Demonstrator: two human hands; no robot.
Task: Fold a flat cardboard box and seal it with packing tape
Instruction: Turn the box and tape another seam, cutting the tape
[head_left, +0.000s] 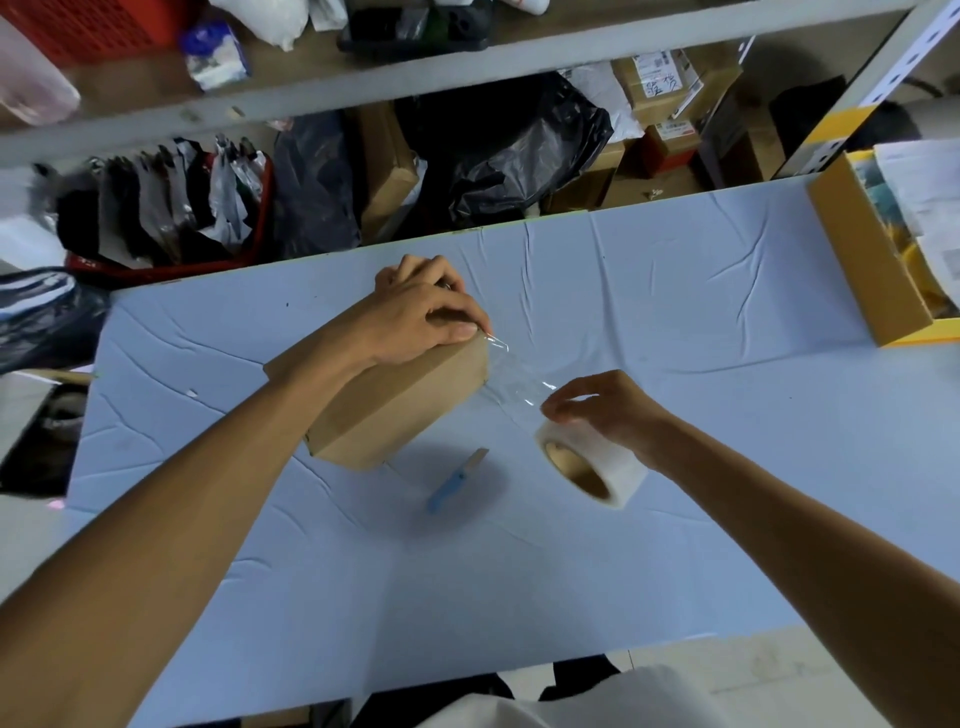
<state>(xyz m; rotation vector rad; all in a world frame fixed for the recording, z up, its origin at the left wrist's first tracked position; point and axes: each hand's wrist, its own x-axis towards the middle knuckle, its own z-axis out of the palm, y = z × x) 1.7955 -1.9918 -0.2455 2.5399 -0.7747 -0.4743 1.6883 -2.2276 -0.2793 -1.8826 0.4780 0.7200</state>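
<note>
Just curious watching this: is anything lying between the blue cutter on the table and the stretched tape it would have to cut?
Nothing visible does. The blue cutter lies on bare table, just nearer the person than the stretched tape, between the cardboard box and the tape roll. Both hands are occupied, though.

Left hand, palm down with fingers curled and thumb pressed flat, at the far centre; its bare forearm extends from the near left corner. Right hand, near and to the right, fingers bent in a grip, its forearm entering from the near right.
</note>
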